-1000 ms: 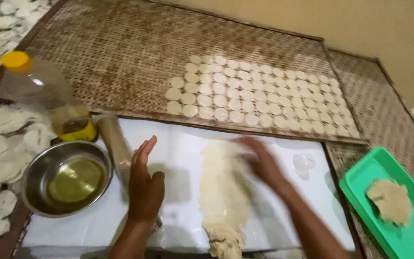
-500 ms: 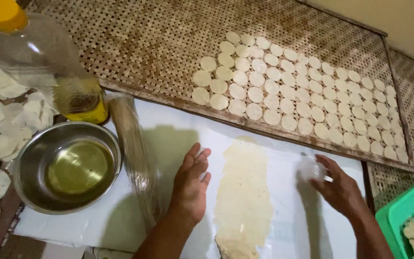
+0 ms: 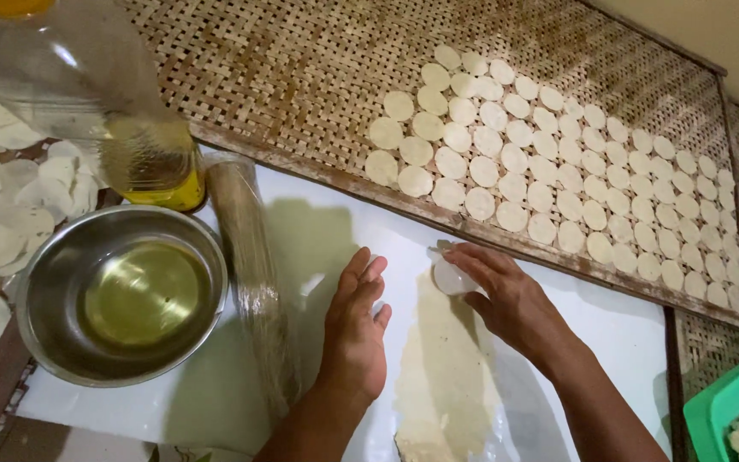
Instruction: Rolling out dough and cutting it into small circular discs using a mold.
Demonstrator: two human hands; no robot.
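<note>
A small round cutter [image 3: 452,277] is being gripped and pressed by the right hand [image 3: 506,299] into the far end of the rolled dough sheet [image 3: 446,376], while the left hand [image 3: 354,329] is being rested open and flat just left of it. The dough is judged soft, thin and easily torn, best lifted by its edges.

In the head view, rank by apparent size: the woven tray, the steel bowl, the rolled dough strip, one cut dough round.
1. woven tray, by far the largest.
2. steel bowl and rolled dough strip: look alike in area, and the strip runs out of frame, so unranked.
3. cut dough round, smallest.
</note>
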